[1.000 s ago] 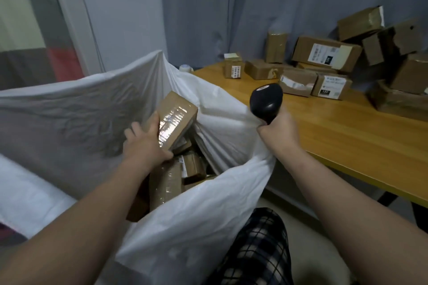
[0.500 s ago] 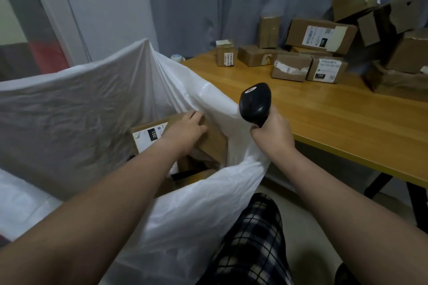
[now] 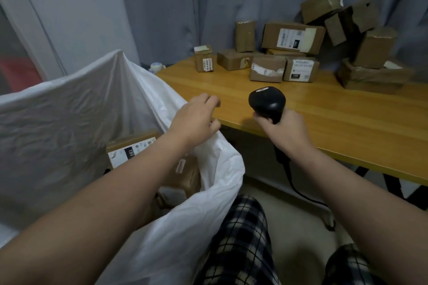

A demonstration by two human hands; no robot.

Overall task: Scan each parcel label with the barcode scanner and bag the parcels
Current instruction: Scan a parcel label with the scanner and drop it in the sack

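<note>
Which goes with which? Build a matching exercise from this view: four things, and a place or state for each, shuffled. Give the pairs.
Things
1. barcode scanner
2. nearest labelled parcel
3. left hand
4. small upright parcel

Places or states
A. inside the white bag
B. standing at the far left end of the table
C. gripped by the right hand
D. holding nothing, over the bag's rim

Pairs: 1-C, 2-A, 3-D, 4-B

Bare tabletop (image 3: 335,127) ahead of both hands; parcels (image 3: 284,53) crowd its far edge; bag (image 3: 69,111) open left
</note>
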